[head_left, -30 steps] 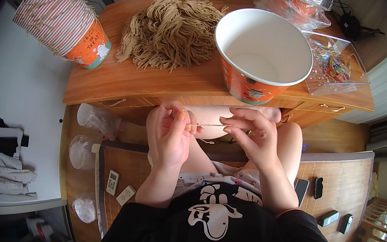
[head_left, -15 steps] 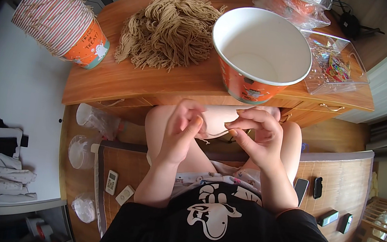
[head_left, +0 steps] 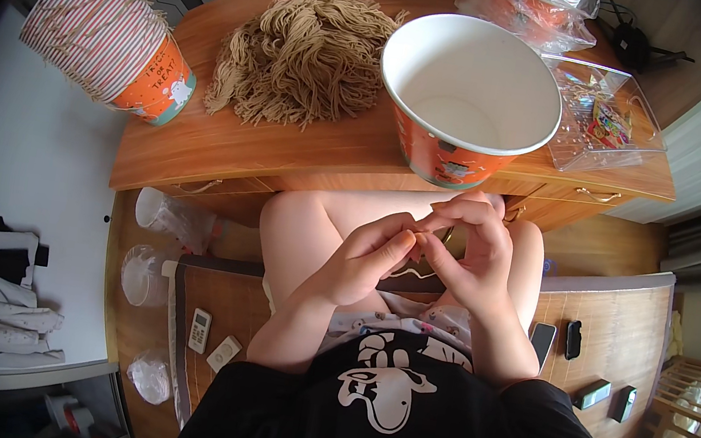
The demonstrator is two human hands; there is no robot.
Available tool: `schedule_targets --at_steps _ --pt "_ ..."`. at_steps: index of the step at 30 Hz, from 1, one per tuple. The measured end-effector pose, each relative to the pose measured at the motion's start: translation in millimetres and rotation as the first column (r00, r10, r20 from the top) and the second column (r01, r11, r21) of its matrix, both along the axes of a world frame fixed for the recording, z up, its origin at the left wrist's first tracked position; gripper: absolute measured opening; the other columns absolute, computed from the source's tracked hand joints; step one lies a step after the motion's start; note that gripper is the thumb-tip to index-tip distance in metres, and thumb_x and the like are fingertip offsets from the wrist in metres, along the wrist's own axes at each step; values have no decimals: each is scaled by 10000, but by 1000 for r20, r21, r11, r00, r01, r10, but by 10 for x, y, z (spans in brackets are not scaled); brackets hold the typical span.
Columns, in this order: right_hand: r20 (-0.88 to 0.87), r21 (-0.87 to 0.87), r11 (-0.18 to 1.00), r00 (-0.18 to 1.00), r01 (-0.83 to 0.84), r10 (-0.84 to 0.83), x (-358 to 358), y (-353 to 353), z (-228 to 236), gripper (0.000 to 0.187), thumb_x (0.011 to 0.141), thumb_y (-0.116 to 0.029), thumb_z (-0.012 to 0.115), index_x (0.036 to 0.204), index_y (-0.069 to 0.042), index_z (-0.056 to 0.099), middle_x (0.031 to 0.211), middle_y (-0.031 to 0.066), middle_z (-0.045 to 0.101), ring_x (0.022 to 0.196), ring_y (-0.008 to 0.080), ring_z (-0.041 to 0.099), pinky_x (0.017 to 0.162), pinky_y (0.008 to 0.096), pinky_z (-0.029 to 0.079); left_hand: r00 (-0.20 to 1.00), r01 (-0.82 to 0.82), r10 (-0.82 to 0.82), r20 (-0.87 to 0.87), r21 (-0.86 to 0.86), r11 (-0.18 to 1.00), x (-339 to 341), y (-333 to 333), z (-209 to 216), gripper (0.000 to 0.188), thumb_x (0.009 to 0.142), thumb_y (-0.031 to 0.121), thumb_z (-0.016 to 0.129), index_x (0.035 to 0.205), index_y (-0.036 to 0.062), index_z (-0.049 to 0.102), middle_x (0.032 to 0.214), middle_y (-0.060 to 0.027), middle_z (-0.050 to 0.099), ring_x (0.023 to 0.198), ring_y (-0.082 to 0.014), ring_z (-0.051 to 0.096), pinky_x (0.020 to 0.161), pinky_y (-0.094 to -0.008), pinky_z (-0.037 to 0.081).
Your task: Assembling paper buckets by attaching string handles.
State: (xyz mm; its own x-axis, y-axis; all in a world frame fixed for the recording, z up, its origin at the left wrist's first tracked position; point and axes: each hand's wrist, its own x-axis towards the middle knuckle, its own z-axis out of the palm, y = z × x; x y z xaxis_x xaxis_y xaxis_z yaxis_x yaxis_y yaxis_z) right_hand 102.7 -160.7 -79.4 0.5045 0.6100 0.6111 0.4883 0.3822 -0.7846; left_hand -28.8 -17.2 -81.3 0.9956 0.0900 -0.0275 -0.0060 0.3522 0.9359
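Note:
Above my lap my left hand (head_left: 370,256) and right hand (head_left: 474,247) meet, fingertips together. Both are closed in a pinch on a thin tan cord (head_left: 416,274), whose loose part hangs in a loop below the fingers. The part between the fingertips is hidden. Just beyond the hands, a large orange paper bucket (head_left: 448,159) with a white inside stands at the desk's front edge. Left of it lies a big heap of tan cords (head_left: 306,56).
A stack of striped paper buckets (head_left: 103,32) with cords stands at the desk's left end. At the right lies a clear plastic tray (head_left: 641,125) with small pieces. Wrapped buckets (head_left: 532,7) stand behind. A remote control (head_left: 200,330) and a phone (head_left: 541,344) lie beside me.
My left hand has moved right, up to my right hand, and its fingers have closed at the cord. The cord, earlier stretched between the hands, now hangs below them.

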Motion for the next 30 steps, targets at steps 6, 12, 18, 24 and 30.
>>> schedule_targets --at_steps 6,12,18,24,30 --pt "198 -110 992 979 70 -47 25 -35 153 369 817 80 741 1141 -46 618 897 57 677 921 200 597 869 351 394 981 -187 172 92 196 962 9 -55 6 166 1089 160 525 1069 16 604 850 32 562 745 -38 462 682 -188 393" --pt "586 -141 975 809 172 -58 90 -18 251 390 806 83 702 1163 -54 621 979 42 702 855 267 620 796 372 476 919 -393 358 162 403 826 53 -152 -13 78 1012 51 622 1053 -13 638 758 3 591 668 -39 490 614 -209 401" --pt "557 -87 990 829 112 -45 70 14 294 506 783 102 714 1223 -61 522 1010 44 709 799 263 619 767 387 476 892 -452 362 271 499 740 34 -117 23 67 955 25 686 1011 -2 662 619 10 521 547 -35 427 503 -235 337" --pt "629 2 993 772 115 -91 86 85 557 416 802 73 744 1146 -64 553 770 44 603 638 239 537 645 380 403 852 -509 327 408 504 698 38 -98 233 89 911 -11 705 983 15 661 609 26 484 538 -28 393 497 -231 311" --pt "700 8 988 705 154 -116 220 123 871 368 803 53 747 1123 -44 592 779 63 618 648 262 553 663 387 437 760 -627 386 523 431 649 204 -52 390 120 881 -18 714 982 28 669 599 29 468 510 -38 389 487 -232 294"
